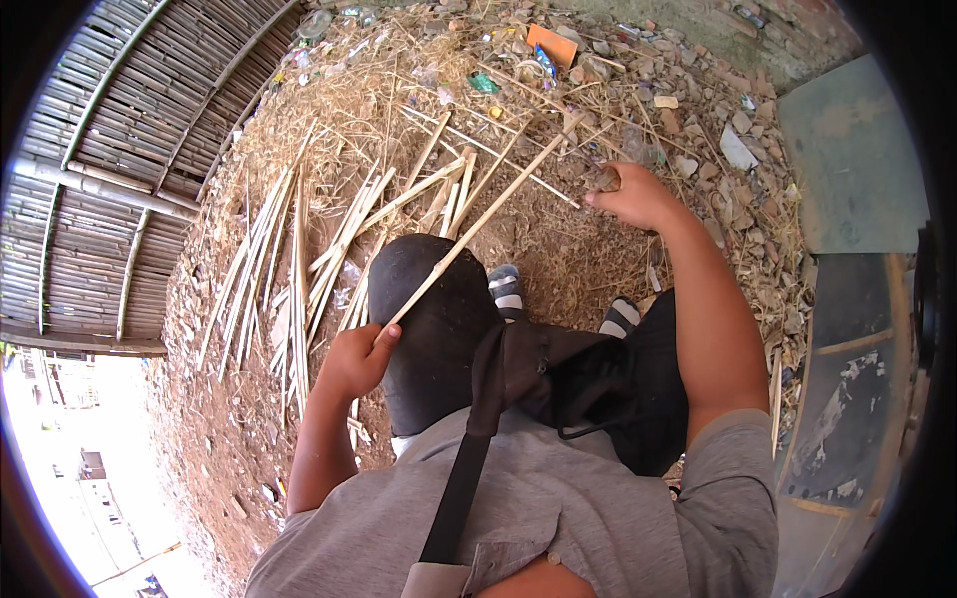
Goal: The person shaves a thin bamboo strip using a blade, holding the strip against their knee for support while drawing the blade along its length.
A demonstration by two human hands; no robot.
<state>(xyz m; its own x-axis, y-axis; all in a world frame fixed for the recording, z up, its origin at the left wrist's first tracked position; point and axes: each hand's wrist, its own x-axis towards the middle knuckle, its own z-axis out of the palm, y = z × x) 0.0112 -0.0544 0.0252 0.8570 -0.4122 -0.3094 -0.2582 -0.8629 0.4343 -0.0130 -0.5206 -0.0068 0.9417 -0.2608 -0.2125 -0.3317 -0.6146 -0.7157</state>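
My left hand (359,361) is closed on the near end of a long pale bamboo strip (488,217). The strip slants away across my dark-covered knee, and its far end reaches up and to the right over the straw. My right hand (643,197) is held out at the far right, beyond my feet, with its fingers curled around a small brownish thing (606,179) whose kind I cannot make out. A thinner pale strip (543,182) ends just left of that hand.
Bundles of split bamboo strips (269,249) lie on the dirt and straw at left. Rubble (738,149) and an orange piece (552,46) lie farther off. A bamboo-slat wall (120,100) bounds the left, and a grey-green panel (847,159) stands at right.
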